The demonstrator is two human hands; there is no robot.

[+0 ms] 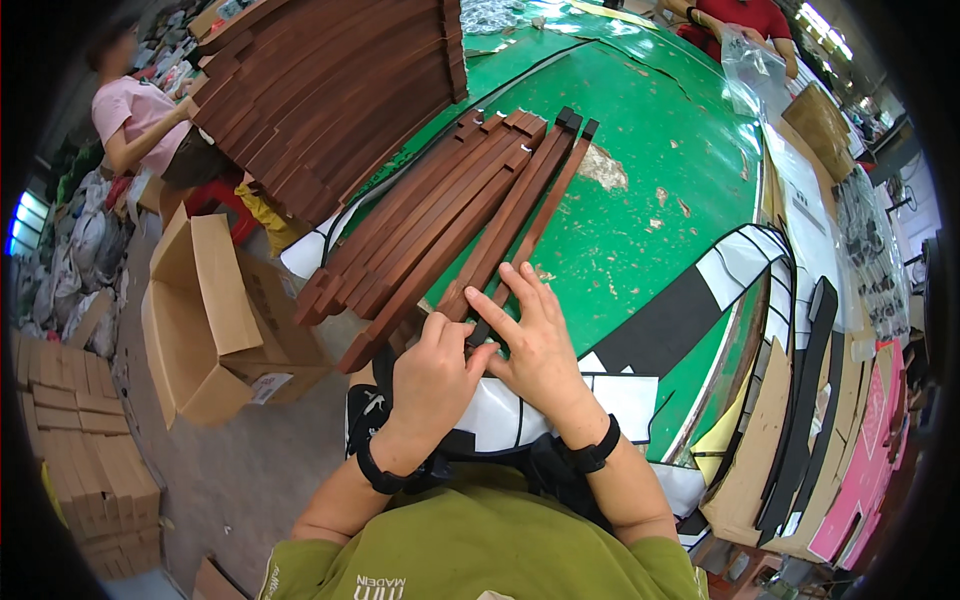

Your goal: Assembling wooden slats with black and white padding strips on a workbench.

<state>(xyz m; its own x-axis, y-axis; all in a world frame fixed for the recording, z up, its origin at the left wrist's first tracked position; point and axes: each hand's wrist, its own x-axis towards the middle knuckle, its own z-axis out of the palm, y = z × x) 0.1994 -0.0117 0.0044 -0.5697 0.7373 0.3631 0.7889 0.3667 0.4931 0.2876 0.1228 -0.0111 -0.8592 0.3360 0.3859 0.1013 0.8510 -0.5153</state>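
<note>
Close in front of me, both hands work at the near end of a slender brown wooden strip [556,193] lying on the green table. My left hand [430,375] is closed, thumb and fingers pinching a small black piece [480,333] at that end. My right hand [538,345] grips the same end with its thumb, while its fingers lie along the wood. Black caps [569,118] show on the far ends of this strip and the strips beside it. To their left lies a bundle of dark brown strips [430,225]. Part of the black piece is hidden by my fingers.
A large stack of brown strips [335,100] rises at upper left. An open cardboard box [215,320] stands on the floor at left. Black and white sheets [665,315] lie at right. A person in pink [145,125] and one in red [745,15] are farther off.
</note>
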